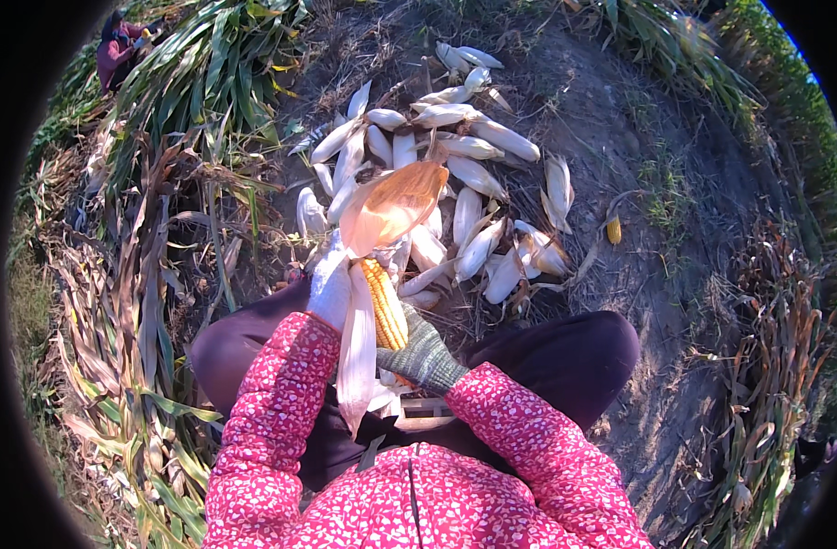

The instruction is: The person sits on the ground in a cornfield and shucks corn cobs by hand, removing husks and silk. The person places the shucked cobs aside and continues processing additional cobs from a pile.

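Note:
An ear of corn [385, 305] with yellow kernels showing is held in front of my body, its dry husk [394, 206] peeled back above it and another pale husk leaf [357, 357] hanging down. My left hand [331, 281], in a white glove, is at the husk end; the raised husk partly hides its fingers. Under the lower end of the ear, my right hand [424, 353] in a grey-green knit glove supports the cob. Beyond both hands lies a pile of corn ears in pale husks [477, 175].
Cut corn stalks [213, 75] are heaped on the left, with more dry stalks [768, 357] on the right. A bare yellow corn ear [613, 230] lies on the soil to the right. Another person [116, 51] sits at the upper left. Part of a crate-like object [422, 414] shows between my legs.

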`<state>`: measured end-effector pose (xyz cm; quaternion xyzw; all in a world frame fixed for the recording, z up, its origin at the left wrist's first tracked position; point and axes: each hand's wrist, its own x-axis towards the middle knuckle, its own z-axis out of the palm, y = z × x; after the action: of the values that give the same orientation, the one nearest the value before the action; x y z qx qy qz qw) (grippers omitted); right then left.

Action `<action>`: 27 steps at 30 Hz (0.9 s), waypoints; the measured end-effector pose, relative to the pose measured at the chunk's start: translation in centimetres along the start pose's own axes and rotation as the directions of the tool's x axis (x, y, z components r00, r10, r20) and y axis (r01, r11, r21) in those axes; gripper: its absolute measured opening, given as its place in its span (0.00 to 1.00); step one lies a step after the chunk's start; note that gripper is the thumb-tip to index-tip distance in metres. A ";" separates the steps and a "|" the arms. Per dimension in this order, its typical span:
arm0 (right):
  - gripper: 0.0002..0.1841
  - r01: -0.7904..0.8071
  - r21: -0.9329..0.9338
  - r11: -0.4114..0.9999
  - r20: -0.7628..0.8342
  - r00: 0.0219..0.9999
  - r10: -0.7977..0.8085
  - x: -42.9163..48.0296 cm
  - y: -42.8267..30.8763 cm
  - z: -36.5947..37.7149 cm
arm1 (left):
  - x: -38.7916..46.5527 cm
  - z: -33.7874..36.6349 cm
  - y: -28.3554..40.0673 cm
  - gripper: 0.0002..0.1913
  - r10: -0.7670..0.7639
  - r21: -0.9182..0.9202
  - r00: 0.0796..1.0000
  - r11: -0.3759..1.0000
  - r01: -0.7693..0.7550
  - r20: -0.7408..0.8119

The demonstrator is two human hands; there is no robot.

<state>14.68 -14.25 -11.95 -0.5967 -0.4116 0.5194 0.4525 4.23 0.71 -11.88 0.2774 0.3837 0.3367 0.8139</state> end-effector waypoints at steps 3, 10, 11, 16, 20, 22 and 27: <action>0.41 -0.014 0.007 1.000 0.013 1.000 0.014 -0.1 -0.6 -0.2 | 0.6 -0.3 0.0 0.19 -0.012 -0.030 0.998 1.000 0.010 -0.058; 0.37 0.142 -0.364 0.921 0.042 0.990 -0.135 0.6 1.1 -1.9 | 0.0 -1.8 1.0 0.18 -0.176 -0.117 0.980 0.976 0.186 0.094; 0.36 0.173 -0.419 0.892 0.101 0.985 -0.143 1.1 0.4 -2.8 | 0.4 -4.6 0.3 0.14 -0.171 -0.247 0.974 0.947 0.205 0.151; 0.34 0.127 -0.228 0.965 0.097 0.990 -0.107 0.6 -0.1 -2.1 | 0.5 -3.4 1.6 0.11 0.074 -0.147 0.997 0.986 -0.078 -0.035; 0.36 -0.030 0.234 0.972 0.014 1.000 0.027 1.6 5.0 -1.3 | -0.2 -5.0 8.6 0.20 0.330 -0.378 0.932 0.890 -0.253 0.153; 0.35 -0.059 0.265 0.962 -0.012 0.998 0.064 1.6 4.1 -1.5 | -3.0 -9.6 16.3 0.28 0.563 -0.566 0.692 0.780 -0.266 0.451; 0.19 -0.178 0.726 0.664 0.023 0.971 0.236 2.2 2.9 -1.5 | -8.4 -20.0 25.3 0.31 0.723 -0.408 0.582 0.435 -0.802 -0.372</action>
<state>16.55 -13.00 -15.23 -0.4317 -0.0863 0.6650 0.6033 -24.47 13.88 -1.25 0.1563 0.1620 0.7789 0.5854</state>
